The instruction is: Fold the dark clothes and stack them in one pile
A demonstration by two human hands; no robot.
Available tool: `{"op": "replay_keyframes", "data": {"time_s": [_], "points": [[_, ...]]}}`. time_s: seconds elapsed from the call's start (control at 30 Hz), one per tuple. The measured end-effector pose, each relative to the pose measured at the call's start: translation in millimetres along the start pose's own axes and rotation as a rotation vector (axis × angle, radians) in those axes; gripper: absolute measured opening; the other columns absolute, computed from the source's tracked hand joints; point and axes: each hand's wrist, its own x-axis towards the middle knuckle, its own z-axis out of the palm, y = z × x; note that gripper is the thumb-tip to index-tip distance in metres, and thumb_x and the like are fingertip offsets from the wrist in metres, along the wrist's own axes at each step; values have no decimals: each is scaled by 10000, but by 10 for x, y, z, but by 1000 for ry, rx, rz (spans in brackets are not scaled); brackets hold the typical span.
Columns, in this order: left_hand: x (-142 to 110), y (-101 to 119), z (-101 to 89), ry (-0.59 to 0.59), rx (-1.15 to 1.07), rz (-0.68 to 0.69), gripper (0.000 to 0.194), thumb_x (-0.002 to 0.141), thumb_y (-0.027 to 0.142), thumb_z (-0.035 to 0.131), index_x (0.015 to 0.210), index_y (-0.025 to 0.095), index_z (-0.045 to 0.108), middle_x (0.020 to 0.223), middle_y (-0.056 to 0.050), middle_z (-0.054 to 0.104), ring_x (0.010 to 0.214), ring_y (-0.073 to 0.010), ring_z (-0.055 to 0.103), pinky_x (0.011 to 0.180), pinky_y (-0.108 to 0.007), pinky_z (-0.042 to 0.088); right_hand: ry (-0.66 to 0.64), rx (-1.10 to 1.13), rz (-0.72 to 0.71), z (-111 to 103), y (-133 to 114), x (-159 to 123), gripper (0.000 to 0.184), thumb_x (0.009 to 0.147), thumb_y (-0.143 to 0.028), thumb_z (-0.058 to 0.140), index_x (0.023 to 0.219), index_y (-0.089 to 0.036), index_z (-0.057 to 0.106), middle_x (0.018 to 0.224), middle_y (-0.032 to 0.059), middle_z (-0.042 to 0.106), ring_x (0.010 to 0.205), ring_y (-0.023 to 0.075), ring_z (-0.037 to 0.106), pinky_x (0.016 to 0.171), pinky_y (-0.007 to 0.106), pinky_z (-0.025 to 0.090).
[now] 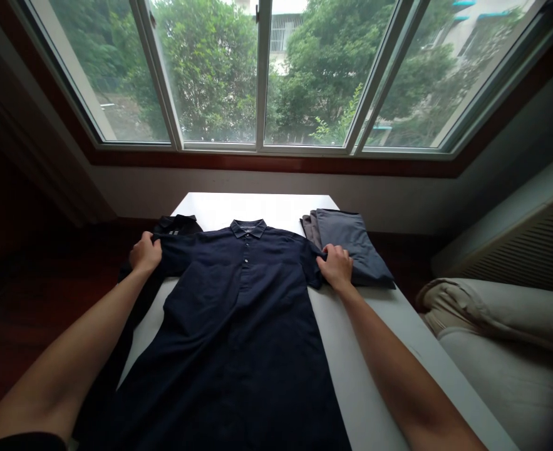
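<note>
A dark navy polo shirt (238, 313) lies face up and spread flat along the white table (374, 376), collar toward the window. My left hand (145, 252) is closed on the shirt's left sleeve at the table's left edge. My right hand (336, 265) is closed on the end of the right sleeve, right beside a folded grey garment (351, 241).
A folded black garment (177, 224) lies at the far left of the table behind the shirt. The grey stack holds two or three folded pieces. A beige cushion or sofa (501, 338) stands to the right. A wide window (267, 75) runs behind the table.
</note>
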Motion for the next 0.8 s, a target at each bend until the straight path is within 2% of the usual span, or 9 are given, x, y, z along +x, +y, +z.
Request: {"op": "replay_keyframes", "data": {"time_s": [0.17, 0.23, 0.3, 0.37, 0.4, 0.47, 0.53, 0.67, 0.8], "points": [[331, 104, -202, 99, -30, -37, 403, 1021, 347, 451, 1335, 107, 530, 1245, -206, 661, 1135, -355, 632, 937, -455, 485, 48, 348, 47, 10, 71, 36, 254, 910, -347, 553, 1123, -228, 625, 941, 83, 707, 885, 274, 651, 812, 343, 459], [269, 226, -173, 145, -8, -19, 458, 1000, 341, 492, 1378, 84, 504, 1364, -241, 580, 1255, -398, 551, 1007, -517, 449, 81, 456, 67, -15, 89, 38, 359, 904, -411, 567, 1208, -226, 619, 969, 89, 720, 867, 278, 665, 805, 350, 478], [46, 436, -83, 146, 10, 105, 510, 976, 350, 541, 1416, 97, 496, 1452, -242, 504, 1344, -419, 464, 1071, -556, 403, 81, 533, 56, -44, 81, 34, 507, 889, -469, 591, 1326, -212, 586, 997, 92, 726, 830, 269, 668, 802, 359, 498], [-345, 715, 37, 47, -3, 373, 478, 969, 322, 545, 1400, 116, 541, 1421, -213, 534, 1330, -391, 478, 1096, -538, 402, 54, 570, 16, -64, 58, 27, 581, 890, -478, 589, 1402, -205, 561, 1014, 91, 732, 803, 251, 666, 809, 360, 513], [-600, 864, 96, -59, -34, 530, 418, 965, 305, 543, 1340, 128, 598, 1363, -188, 580, 1282, -357, 525, 1092, -501, 425, 41, 575, -16, -69, 46, 23, 564, 898, -457, 575, 1405, -209, 573, 1035, 92, 736, 822, 247, 670, 830, 360, 517], [-1199, 1135, 186, -274, -131, 850, 346, 959, 289, 557, 1267, 170, 660, 1303, -137, 631, 1229, -291, 574, 1103, -425, 443, 24, 573, -86, -67, 32, 12, 461, 914, -384, 530, 1327, -222, 652, 1092, 92, 739, 915, 249, 678, 899, 364, 513], [-1860, 1319, 215, -425, -197, 1112, 352, 962, 338, 588, 1291, 238, 662, 1364, -95, 619, 1286, -271, 550, 1150, -418, 413, 2, 579, -139, -52, 41, 3, 381, 914, -322, 490, 1191, -226, 733, 1109, 85, 743, 977, 246, 677, 938, 363, 506], [-3015, 1348, 75, -577, -242, 1358, 664, 939, 542, 618, 1523, 260, 474, 1623, -124, 399, 1493, -354, 356, 1245, -574, 246, -2, 636, -107, -16, 120, 51, 353, 905, -298, 483, 1052, -214, 793, 1010, 76, 763, 887, 226, 685, 886, 345, 517], [-3664, 1158, -102, -601, -244, 1613, 760, 1000, 629, 469, 1624, 229, 300, 1686, -148, 276, 1546, -352, 265, 1233, -597, 251, 55, 713, 28, -17, 196, 301, 357, 881, -305, 528, 1075, -186, 803, 964, 84, 775, 832, 224, 685, 839, 346, 525]]}}
